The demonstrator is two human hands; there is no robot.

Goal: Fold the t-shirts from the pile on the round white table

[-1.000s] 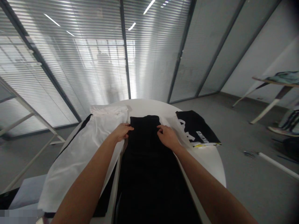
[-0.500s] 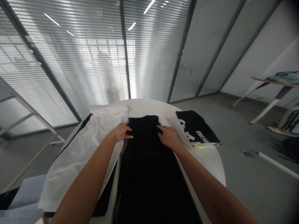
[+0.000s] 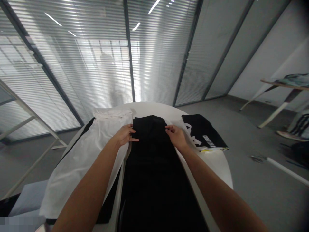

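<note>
Left hand [image 3: 125, 135] and right hand [image 3: 177, 136] each pinch a far corner of the black garment [image 3: 154, 167], grips closed, keeping it taut on the desk [image 3: 217, 164] beside white trousers [image 3: 91, 148].

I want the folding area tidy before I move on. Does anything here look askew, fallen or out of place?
Mostly orderly. The folded black shirt juts past the round table rim, and a white tube lies loose on the floor at right. Both hands pinch the black garment squarely.

two bare forearms — no sleeves, watch or rings in view — left hand [image 3: 124, 134], right hand [image 3: 177, 137]
</note>
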